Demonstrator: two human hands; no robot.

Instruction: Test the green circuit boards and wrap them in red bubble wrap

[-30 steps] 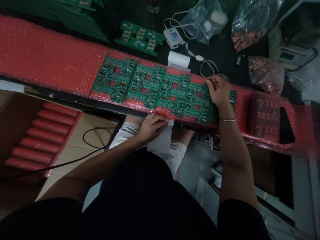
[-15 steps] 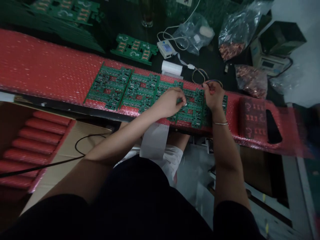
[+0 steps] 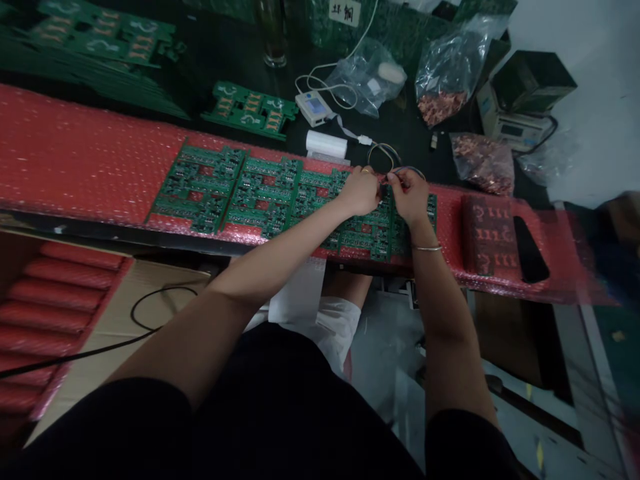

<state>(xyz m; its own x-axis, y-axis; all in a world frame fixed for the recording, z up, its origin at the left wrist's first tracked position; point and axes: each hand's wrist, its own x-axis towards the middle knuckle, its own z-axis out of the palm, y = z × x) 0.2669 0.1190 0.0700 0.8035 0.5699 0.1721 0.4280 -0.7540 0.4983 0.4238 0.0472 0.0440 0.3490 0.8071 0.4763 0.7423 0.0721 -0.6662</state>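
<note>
Your left hand (image 3: 359, 192) and right hand (image 3: 409, 195) meet, nearly touching, over the right end of the row of green circuit boards (image 3: 260, 197), your fingers (image 3: 395, 179) pinching something small and reddish between them; what it is cannot be told. The boards lie side by side on a red bubble-wrap sheet (image 3: 80, 157) along the dark desk (image 3: 410, 127). Just beyond your hands sits a looped cable (image 3: 383, 152), a white roll (image 3: 326, 144) and a small white meter (image 3: 313, 107). Rolled red bundles (image 3: 60, 293) fill the cardboard box at your lower left.
</note>
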